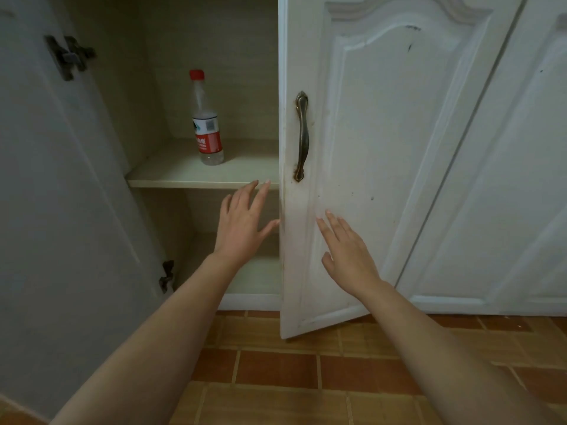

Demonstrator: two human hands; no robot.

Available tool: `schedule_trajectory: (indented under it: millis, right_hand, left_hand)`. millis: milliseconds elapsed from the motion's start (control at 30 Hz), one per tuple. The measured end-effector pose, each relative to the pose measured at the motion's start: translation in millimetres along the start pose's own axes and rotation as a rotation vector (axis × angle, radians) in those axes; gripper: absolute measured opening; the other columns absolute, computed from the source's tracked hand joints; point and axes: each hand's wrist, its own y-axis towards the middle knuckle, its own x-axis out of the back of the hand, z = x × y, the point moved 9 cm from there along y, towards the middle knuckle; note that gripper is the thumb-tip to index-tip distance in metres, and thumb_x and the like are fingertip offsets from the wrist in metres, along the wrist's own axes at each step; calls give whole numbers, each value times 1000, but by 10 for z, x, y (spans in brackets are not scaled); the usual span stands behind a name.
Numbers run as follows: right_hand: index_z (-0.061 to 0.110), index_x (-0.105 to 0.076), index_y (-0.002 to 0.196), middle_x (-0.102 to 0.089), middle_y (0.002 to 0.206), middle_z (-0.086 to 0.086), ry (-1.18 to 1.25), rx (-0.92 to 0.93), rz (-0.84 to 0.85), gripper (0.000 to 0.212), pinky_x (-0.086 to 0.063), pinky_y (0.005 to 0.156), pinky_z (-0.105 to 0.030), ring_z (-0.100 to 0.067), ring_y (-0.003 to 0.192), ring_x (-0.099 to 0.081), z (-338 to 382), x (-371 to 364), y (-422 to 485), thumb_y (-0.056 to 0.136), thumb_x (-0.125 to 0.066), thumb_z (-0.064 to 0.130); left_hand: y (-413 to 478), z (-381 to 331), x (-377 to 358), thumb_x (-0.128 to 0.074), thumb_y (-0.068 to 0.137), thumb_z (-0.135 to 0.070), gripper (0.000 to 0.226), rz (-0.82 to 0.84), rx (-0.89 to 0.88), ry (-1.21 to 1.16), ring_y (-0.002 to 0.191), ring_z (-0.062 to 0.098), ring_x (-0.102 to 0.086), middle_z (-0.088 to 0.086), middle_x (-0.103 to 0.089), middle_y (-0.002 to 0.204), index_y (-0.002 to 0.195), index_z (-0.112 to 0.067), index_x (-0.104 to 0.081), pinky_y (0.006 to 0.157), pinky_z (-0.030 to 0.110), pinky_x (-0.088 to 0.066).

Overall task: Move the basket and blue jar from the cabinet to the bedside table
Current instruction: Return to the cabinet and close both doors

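I face a white cabinet with its left compartment open. No basket and no blue jar show in this view. My left hand (242,222) is open, fingers spread, just below the front edge of the cabinet shelf (171,179). My right hand (346,253) is open too, its fingers flat against the lower part of the white cabinet door (368,133), which stands a little ajar. Both hands hold nothing.
A clear plastic bottle (206,124) with a red cap and red label stands upright on the shelf. The left door (55,194) is swung wide open. A dark metal handle (302,136) runs down the right door. Orange-brown floor tiles (276,369) lie below.
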Motion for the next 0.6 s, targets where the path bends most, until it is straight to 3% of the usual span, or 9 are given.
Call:
schedule_trajectory:
  millis: [400,600]
  right_hand:
    - [12,-28,142,-30,150,-9,138,208,-111,57,-18,112,-35,-25,138,-26,905,551,-507,91,-50,23]
    - [17,-23,144,-26,152,-5,143,293,-47,59,-16,113,-35,-22,140,-22,1333,416,-812,92,-48,31]
  left_hand:
    - [-1029,365,1023,-60,85,-33,58,-44,111,235,125,31,-42,12,-47,137,137,-15,-39,104,52,-29]
    - [-1737,564,1450,-60,86,-32,57,-26,228,324,126,31,-40,12,-47,136,136,-15,-40,105,53,-29]
